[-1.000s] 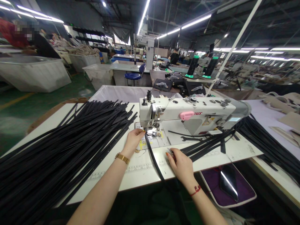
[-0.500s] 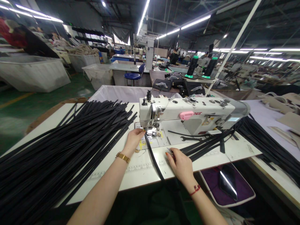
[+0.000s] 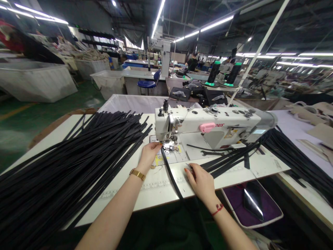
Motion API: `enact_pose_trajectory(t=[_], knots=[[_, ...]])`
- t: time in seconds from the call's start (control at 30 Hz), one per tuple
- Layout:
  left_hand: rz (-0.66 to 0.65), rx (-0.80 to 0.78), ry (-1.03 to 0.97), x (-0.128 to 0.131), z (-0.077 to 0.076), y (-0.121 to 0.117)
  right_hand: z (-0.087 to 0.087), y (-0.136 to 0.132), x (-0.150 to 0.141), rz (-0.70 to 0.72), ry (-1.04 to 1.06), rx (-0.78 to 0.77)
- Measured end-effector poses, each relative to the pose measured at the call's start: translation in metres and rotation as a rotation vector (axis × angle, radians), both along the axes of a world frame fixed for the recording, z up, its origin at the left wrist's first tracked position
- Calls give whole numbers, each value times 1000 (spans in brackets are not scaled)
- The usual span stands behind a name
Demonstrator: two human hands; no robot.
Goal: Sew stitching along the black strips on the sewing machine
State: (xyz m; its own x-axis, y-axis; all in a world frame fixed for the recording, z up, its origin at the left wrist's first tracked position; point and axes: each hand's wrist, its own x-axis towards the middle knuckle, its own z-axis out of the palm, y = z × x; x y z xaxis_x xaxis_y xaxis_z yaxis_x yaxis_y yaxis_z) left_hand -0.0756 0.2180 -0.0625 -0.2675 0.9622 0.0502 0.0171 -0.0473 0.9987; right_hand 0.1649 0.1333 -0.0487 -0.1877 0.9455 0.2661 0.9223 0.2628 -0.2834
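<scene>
My left hand (image 3: 149,155) is closed at the presser foot (image 3: 166,146) of the white sewing machine (image 3: 187,119), pinching the end of a black strap (image 3: 169,170). From there the strap runs toward me and hangs over the table's front edge. My right hand (image 3: 202,180) rests on the table to the right of the strap, its fingers curled around a small pointed metal tool (image 3: 187,166). Only the grey tip of that tool shows, so its exact kind is hidden. The needle area is partly covered by my left fingertips.
A big pile of black straps (image 3: 78,156) covers the table's left side. More straps (image 3: 231,159) lie under the machine arm, near a wrench (image 3: 211,153). A purple tray (image 3: 234,208) with a dark glossy object sits below the right edge. Two thread cones (image 3: 213,74) stand behind.
</scene>
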Motion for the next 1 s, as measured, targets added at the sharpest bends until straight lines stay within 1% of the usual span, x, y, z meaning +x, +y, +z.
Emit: enact_pose_trajectory(t=[0.17,0.4,0.77,1.0], knots=[[6,22,8,1,-6,3,-1,0,-1,-3,-18,14],[-5,31,14,1,-1,3,-1,-1,-1,-7,-27,11],[18,16,48,2,-1,3,1,-1,-3,-12,-49,3],[39,-25,11,3,-1,5,2,-2,-3,-14,-53,11]])
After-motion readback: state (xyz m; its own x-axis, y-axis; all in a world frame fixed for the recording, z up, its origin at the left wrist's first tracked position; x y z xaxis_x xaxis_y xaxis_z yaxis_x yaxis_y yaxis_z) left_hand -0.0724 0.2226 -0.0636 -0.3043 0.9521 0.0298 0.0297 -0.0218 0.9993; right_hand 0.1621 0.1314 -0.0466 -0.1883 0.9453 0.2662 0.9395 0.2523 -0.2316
